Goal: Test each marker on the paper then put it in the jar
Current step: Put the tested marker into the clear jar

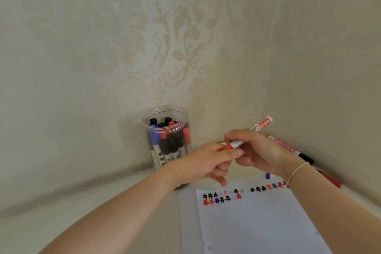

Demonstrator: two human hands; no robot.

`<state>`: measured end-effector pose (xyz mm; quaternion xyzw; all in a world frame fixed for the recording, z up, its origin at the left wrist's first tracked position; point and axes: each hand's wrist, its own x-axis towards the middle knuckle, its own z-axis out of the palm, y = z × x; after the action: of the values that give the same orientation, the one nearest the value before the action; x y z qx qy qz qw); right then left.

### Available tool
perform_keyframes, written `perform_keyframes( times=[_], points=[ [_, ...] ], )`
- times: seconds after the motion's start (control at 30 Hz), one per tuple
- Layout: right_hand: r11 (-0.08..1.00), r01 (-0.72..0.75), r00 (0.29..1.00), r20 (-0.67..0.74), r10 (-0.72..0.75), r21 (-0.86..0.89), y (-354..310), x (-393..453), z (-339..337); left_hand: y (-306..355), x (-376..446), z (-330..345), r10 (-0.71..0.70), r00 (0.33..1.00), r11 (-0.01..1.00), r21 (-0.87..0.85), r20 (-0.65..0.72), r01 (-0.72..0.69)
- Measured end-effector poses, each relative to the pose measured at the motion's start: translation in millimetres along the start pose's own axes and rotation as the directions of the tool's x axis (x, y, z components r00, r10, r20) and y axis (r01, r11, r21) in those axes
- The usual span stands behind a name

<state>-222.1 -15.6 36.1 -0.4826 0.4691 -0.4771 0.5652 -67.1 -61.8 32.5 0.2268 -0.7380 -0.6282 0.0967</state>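
Both my hands hold one red marker above the table, just right of the jar. My left hand pinches its red cap end. My right hand wraps the white barrel, whose far end sticks up past my fingers. The clear plastic jar stands against the wall with several black, blue and red markers in it. The white paper lies below my hands, with rows of black, red and blue test marks along its top.
Loose markers lie along the right wall: a red-labelled one, a black-capped one and a red one. A blue marker tip shows under my right wrist. Walls close the corner behind and to the right.
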Motion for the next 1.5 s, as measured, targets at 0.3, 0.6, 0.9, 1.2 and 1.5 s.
perform_keyframes(
  times=[0.3,0.6,0.9,1.2,1.5],
  points=[
    [0.974,0.138,0.949,-0.304,-0.078,0.18,-11,-13,-48,-15,-27,-8,-0.081,0.996,0.97,-0.235,-0.04,0.07],
    [0.993,0.043,0.881,-0.473,0.013,0.108,47,-16,-26,-50,3,13,0.11,0.95,0.828,0.555,-0.294,0.076],
    [0.994,0.078,0.75,-0.652,-0.109,-0.076,76,-35,3,-82,4,21,0.204,0.944,0.879,0.472,-0.261,-0.06],
    [0.975,-0.046,0.667,-0.733,-0.133,-0.219,80,-33,8,-82,3,25,0.229,0.946,0.799,0.599,-0.23,-0.047],
    [0.945,-0.11,0.668,-0.727,-0.158,-0.307,87,-27,5,-81,4,26,0.228,0.945,0.797,0.602,-0.233,-0.044]
  ],
)
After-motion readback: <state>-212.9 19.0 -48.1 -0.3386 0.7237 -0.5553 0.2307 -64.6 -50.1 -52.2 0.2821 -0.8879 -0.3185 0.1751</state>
